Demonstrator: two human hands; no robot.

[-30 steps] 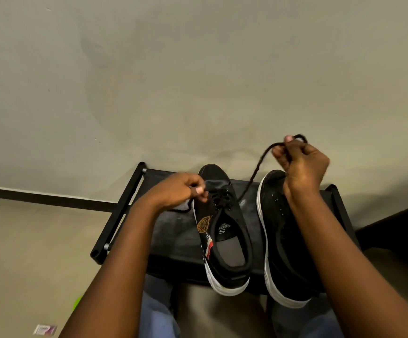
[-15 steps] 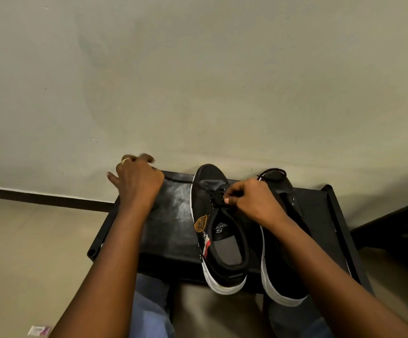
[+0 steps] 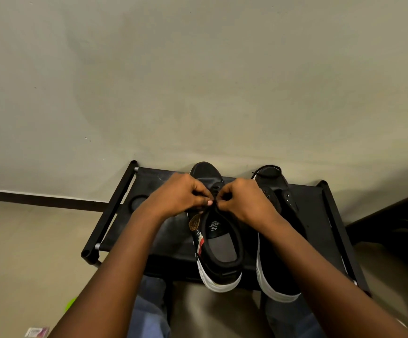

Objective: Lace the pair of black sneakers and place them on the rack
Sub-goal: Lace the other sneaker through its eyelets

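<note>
Sneakers sit side by side on black rack (image 3: 320, 215), toes toward wall, heels toward person. Left sneaker (image 3: 218, 250) under both hands; lace itself mostly hidden, probably pinched between curled fingers of left hand (image 3: 181, 195) and right hand (image 3: 243, 201), knuckles nearly touching over eyelets. Right sneaker (image 3: 275, 264) partly covered by right forearm.

Grey wall (image 3: 198, 81); dark baseboard (image 3: 39, 199); green object (image 3: 70, 304) and small packet (image 3: 37, 332) on floor (image 3: 27, 252).

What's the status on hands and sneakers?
Both hands, left hand and right hand, pinching the lace over left sneaker. Right sneaker alongside on rack. Nothing blocking.
</note>
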